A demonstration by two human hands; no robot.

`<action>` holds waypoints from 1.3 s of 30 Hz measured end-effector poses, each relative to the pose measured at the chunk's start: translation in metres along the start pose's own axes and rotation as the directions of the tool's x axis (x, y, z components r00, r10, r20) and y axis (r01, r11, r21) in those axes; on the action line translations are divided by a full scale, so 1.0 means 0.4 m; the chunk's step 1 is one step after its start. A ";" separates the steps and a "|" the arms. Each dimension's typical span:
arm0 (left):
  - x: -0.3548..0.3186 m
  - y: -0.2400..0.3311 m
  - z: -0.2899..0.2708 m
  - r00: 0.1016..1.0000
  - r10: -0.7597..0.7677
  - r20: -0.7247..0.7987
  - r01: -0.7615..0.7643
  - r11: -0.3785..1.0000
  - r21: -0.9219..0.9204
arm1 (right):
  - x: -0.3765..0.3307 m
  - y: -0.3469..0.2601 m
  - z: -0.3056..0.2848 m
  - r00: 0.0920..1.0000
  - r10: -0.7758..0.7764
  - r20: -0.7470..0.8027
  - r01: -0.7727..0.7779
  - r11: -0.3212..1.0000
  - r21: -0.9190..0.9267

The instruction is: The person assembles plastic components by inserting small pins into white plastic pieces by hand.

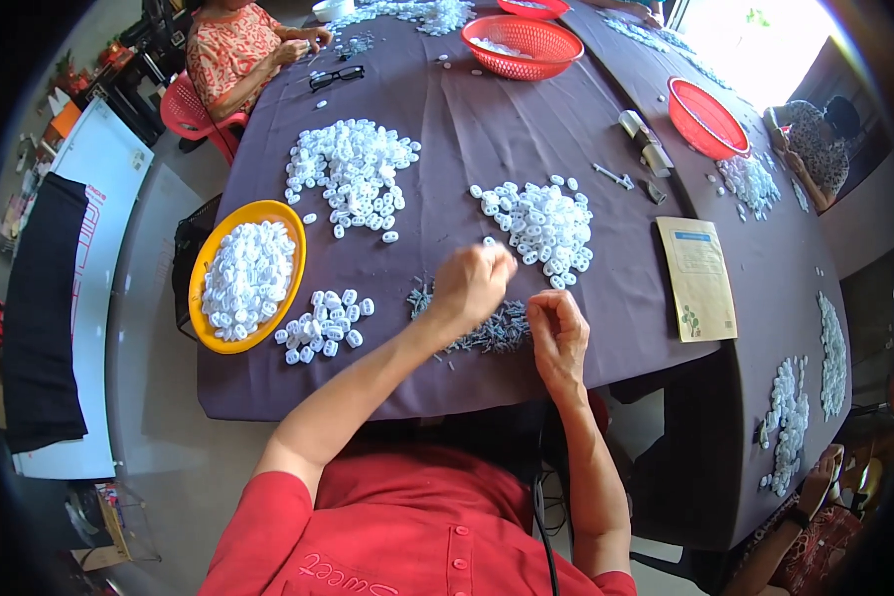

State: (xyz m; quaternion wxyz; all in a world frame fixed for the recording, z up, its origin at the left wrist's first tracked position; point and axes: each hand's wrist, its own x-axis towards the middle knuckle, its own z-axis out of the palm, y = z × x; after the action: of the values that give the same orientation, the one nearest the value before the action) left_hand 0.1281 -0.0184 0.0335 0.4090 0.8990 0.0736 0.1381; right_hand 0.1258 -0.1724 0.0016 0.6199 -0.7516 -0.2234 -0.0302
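Curled into a loose fist, my left hand hovers just above the dark purple tablecloth, fingertips pinched together near a small white plastic piece; I cannot tell whether anything sits between the fingers. My right hand is also half closed, resting on the cloth at the near edge of a heap of small grey pins, and whether it grasps one is hidden by the fingers. The pins lie between my two hands, directly in front of me.

Beyond the hands, a pile of white plastic pieces spreads over the cloth, and a larger pile lies to its left. A small cluster of the same pieces sits just beside a yellow bowl, which is filled nearly to the rim with white pieces. At the far end I see a red mesh basket holding a thin layer of white pieces, and another red basket at the right that looks bare inside. A tan booklet lies to the right of the pile, near the table's edge. A pair of black glasses rests by a person in an orange patterned top seated at the far left.
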 end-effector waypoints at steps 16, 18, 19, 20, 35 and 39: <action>0.153 -0.034 0.071 0.999 -0.025 0.034 0.011 0.933 0.360 | 0.007 0.008 0.007 0.986 -0.146 -0.083 0.141 0.988 -0.057; 0.150 -0.030 0.058 0.996 -0.063 0.071 0.034 0.936 0.350 | 0.008 0.005 0.007 0.983 -0.167 -0.077 0.162 0.984 -0.075; 0.143 -0.032 0.064 0.998 -0.038 0.042 0.019 0.922 0.386 | 0.008 0.004 0.007 0.984 -0.164 -0.068 0.160 0.985 -0.068; 0.140 -0.036 0.073 0.998 -0.050 0.036 0.031 0.920 0.390 | 0.008 0.004 0.008 0.983 -0.167 -0.075 0.163 0.985 -0.060; 0.017 -0.039 -0.045 0.992 -0.121 0.026 0.118 0.860 -0.496 | -0.009 -0.001 0.017 0.969 -0.235 -0.076 0.224 0.967 -0.123; -0.186 -0.052 -0.122 0.915 -0.319 0.248 0.385 0.504 -0.773 | -0.009 0.002 0.015 0.956 -0.286 -0.065 0.276 0.952 -0.130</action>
State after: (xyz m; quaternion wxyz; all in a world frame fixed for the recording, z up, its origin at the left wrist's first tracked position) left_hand 0.0419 0.0120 0.0345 0.7940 0.5829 0.1688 0.0373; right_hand 0.1216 -0.1678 -0.0014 0.5718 -0.7460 -0.3000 -0.1628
